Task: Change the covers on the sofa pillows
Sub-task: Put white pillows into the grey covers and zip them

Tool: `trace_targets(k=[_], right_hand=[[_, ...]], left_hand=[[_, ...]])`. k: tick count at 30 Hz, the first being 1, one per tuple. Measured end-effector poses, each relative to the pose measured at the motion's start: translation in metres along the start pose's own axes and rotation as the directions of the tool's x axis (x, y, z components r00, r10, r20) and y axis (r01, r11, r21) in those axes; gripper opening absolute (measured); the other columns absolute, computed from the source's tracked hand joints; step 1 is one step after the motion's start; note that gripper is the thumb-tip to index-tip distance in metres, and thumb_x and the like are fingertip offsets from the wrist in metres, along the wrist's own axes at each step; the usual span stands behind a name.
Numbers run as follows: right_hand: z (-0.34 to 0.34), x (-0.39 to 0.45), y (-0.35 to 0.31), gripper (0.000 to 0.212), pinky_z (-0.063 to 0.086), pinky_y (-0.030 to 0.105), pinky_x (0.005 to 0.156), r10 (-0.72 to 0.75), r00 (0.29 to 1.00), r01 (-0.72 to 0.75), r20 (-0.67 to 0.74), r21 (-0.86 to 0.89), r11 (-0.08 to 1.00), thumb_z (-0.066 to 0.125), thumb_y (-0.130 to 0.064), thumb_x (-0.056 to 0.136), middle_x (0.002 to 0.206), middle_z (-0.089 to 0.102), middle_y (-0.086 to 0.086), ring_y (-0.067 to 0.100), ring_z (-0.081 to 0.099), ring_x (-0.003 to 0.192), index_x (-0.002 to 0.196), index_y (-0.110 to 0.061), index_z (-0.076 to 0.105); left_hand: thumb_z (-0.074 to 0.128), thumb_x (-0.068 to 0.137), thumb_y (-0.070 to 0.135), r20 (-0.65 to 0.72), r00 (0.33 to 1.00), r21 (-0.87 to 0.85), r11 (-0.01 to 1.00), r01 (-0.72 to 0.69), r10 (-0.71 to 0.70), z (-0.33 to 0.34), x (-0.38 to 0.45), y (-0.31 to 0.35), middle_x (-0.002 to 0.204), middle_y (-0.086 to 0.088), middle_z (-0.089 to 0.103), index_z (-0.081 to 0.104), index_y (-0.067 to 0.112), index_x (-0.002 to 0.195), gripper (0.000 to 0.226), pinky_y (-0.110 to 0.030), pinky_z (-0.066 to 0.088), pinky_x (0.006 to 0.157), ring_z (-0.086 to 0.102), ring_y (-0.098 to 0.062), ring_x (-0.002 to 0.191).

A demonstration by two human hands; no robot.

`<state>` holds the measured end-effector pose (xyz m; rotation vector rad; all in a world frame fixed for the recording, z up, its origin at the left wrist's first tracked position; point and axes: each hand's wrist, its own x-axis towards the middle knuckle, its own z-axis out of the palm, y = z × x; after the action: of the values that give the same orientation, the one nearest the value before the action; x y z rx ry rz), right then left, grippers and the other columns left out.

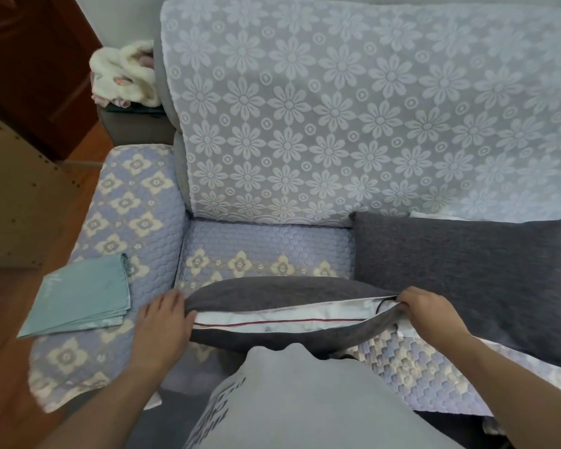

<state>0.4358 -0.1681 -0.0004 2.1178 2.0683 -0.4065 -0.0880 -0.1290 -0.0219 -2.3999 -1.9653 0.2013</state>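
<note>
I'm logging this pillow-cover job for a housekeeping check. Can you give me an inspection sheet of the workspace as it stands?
Surface: sofa seat under a quilted lilac cover, lace throw over the backrest.
Job's things: dark grey pillow with its edge opened, white insert showing; second grey pillow to the right; folded teal covers on the armrest.
Clutter: cream fabric bundle behind the armrest.
Grips: left hand and right hand each hold an end of the opening.
Cables: nothing seen.
Surroundings: wooden floor, dark wood furniture.
</note>
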Motion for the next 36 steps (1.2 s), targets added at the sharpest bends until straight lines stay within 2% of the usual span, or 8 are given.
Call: trace_targets(k=[6,10,13,18,22,26,31,36], right_hand=[[-0.023,-0.001,-0.038,0.023,0.044,0.032,0.062,-0.291,0.939,0.321,-0.183,0.169,0.932,0.070,0.000,0.081,0.084,0.053,-0.002,0.021,0.056,0.073,0.088,-0.018,0.059],[-0.093,-0.017,-0.078,0.022,0.043,0.029,0.065,-0.581,0.733,0.654,-0.353,0.132,0.745,0.065,-0.003,0.087,0.090,0.054,-0.001,0.019,0.052,0.078,0.104,-0.015,0.060],[-0.139,-0.033,-0.104,0.026,0.041,0.026,0.070,-0.652,0.601,0.782,-0.462,0.173,0.599,0.063,-0.004,0.091,0.091,0.059,0.001,0.016,0.052,0.081,0.114,-0.015,0.057],[-0.168,-0.046,-0.091,0.030,0.046,0.026,0.086,-0.365,0.864,0.503,-0.347,0.618,0.604,0.076,-0.032,0.085,0.094,0.064,-0.013,0.004,0.057,0.094,0.111,-0.032,0.062],[-0.165,-0.065,-0.064,0.032,0.034,0.012,0.101,-0.576,0.806,0.505,-0.132,0.661,0.555,0.076,-0.044,0.082,0.115,0.058,-0.032,-0.007,0.047,0.122,0.109,-0.050,0.061],[-0.152,-0.083,-0.053,0.035,0.048,0.029,0.072,-0.442,0.810,0.586,-0.386,0.494,0.643,0.052,-0.060,0.093,0.079,0.062,-0.014,0.006,0.059,0.080,0.091,-0.031,0.069],[-0.164,-0.087,-0.064,0.039,0.051,0.032,0.064,-0.320,0.719,0.635,-0.617,0.396,0.663,0.046,-0.054,0.100,0.076,0.067,-0.011,0.005,0.063,0.070,0.093,-0.025,0.070],[-0.133,-0.062,-0.077,0.019,0.041,0.027,0.070,0.004,0.947,0.234,-0.320,0.700,0.674,0.057,-0.038,0.098,0.077,0.067,-0.013,0.006,0.062,0.076,0.083,-0.028,0.062]], left_hand=[[0.054,0.092,0.039,-0.026,0.997,-0.279,0.958,-0.070,0.066,-0.045,-0.008,0.092,0.137,-0.013,0.055,0.059,0.013,0.137,0.052,-0.052,0.045,0.105,0.050,-0.032,0.125],[0.056,0.089,0.057,-0.132,0.963,-0.585,0.765,-0.268,0.236,-0.100,-0.007,0.188,0.145,0.004,0.048,0.049,0.023,0.146,0.066,-0.036,0.029,0.119,0.038,-0.017,0.138],[0.065,0.090,0.043,-0.280,0.937,-0.675,0.652,-0.347,0.208,-0.147,0.005,0.221,0.112,0.011,0.061,0.062,0.023,0.118,0.035,-0.028,0.040,0.100,0.054,-0.010,0.110],[0.060,0.097,0.037,-0.285,0.943,-0.751,0.571,-0.331,0.172,-0.176,0.002,0.216,0.073,0.025,0.051,0.063,0.025,0.081,0.020,-0.019,0.034,0.065,0.048,0.006,0.069],[0.064,0.095,0.019,-0.182,0.957,-0.878,0.400,-0.261,0.225,-0.183,-0.020,0.232,0.074,0.026,0.057,0.064,0.029,0.076,0.022,-0.013,0.037,0.068,0.054,0.006,0.072],[0.060,0.097,0.027,-0.151,0.951,-0.913,0.329,-0.239,0.271,-0.198,-0.023,0.244,0.070,0.020,0.050,0.054,0.029,0.070,0.027,-0.019,0.036,0.066,0.048,0.001,0.069],[0.055,0.096,0.039,-0.210,0.955,-0.925,0.274,-0.263,0.209,-0.222,-0.022,0.251,0.070,0.014,0.047,0.055,0.014,0.072,0.034,-0.024,0.038,0.066,0.047,-0.004,0.070],[0.068,0.092,0.022,-0.131,0.986,-0.910,0.408,-0.079,-0.101,-0.186,-0.012,0.263,0.093,0.013,0.063,0.072,0.026,0.097,0.007,-0.027,0.050,0.083,0.061,-0.006,0.089]])
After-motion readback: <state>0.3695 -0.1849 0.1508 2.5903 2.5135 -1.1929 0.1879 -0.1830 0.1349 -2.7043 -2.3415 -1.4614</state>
